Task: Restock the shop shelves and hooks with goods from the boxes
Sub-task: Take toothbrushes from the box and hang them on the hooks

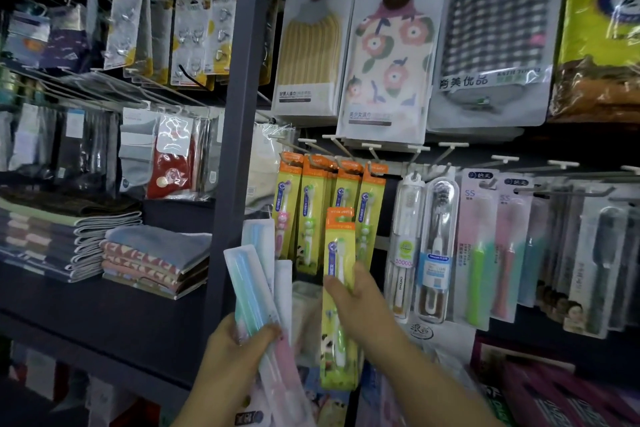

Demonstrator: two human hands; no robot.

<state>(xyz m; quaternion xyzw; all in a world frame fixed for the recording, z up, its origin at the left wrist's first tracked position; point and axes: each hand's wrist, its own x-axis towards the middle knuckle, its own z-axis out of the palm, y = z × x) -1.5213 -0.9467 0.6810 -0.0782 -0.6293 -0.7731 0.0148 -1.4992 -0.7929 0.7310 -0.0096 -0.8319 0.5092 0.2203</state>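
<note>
On the far left, folded towels (69, 239) sit stacked on a dark shelf (114, 308), with socks (171, 163) hanging above them. Right of the grey post (235, 114), the left hand (235, 357) grips a fan of clear toothbrush packs (251, 288); its fingers curl round their lower ends, the thumb pressed across the front, and the packs stick up and left out of the fist. Just beside it, the right hand (363, 308) holds a yellow pack (339, 291) upright, thumb on the front near its middle, the other fingers hidden behind. The pack's orange top sits below the row of like packs (329, 204) on the hooks (374, 149), overlapping their lower parts. Further right hang cased toothbrushes (436, 246) and pink-carded ones (485, 246). Cloths (388, 59) hang above.
</note>
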